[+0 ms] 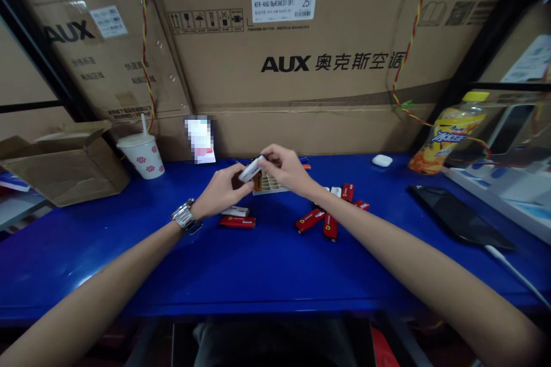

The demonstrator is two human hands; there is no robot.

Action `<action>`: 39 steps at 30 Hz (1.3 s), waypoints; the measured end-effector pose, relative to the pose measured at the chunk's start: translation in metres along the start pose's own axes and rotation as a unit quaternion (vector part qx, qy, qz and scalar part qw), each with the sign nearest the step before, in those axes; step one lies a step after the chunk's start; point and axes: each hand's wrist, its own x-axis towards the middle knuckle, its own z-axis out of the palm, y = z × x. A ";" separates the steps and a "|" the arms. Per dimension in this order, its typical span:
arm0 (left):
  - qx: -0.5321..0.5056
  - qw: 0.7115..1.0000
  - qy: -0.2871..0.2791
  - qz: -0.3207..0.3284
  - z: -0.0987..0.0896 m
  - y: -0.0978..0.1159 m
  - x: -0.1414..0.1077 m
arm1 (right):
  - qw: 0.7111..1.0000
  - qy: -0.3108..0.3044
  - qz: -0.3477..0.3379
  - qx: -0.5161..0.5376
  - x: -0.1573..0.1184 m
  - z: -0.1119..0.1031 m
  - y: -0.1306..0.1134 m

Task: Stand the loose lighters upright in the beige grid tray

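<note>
In front of me both hands hold one small flat white case with a dark slot (251, 169), tilted up to the right. My left hand (220, 190), with a metal watch at the wrist, pinches its lower end. The fingers of my right hand (287, 171) close on its upper end. Behind and below them lies a pale gridded tray (272, 185), partly hidden by the hands. Near my left hand a white case (235, 211) lies beside a red one (237, 222). Several red cases (310, 220) with yellow emblems lie loosely under my right forearm.
On the left of the blue table (275, 275) stand an open cardboard box (73, 166) and a paper cup with straw (141, 155). A lit phone (200, 140) leans behind. At right are a white earbud case (381, 160), a drink bottle (447, 135) and a cabled black phone (456, 215).
</note>
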 end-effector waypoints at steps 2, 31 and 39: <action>-0.012 1.000 -0.009 0.011 -0.012 -0.004 0.003 | 0.997 0.069 0.021 -0.002 0.004 -0.013 0.012; 0.041 0.975 -0.218 -0.011 -0.037 -0.024 0.009 | 0.964 -0.029 0.006 -0.263 -0.005 -0.037 0.005; -0.062 0.994 -0.090 0.008 -0.034 -0.015 0.009 | 0.911 -0.192 0.104 -0.350 -0.024 -0.103 -0.012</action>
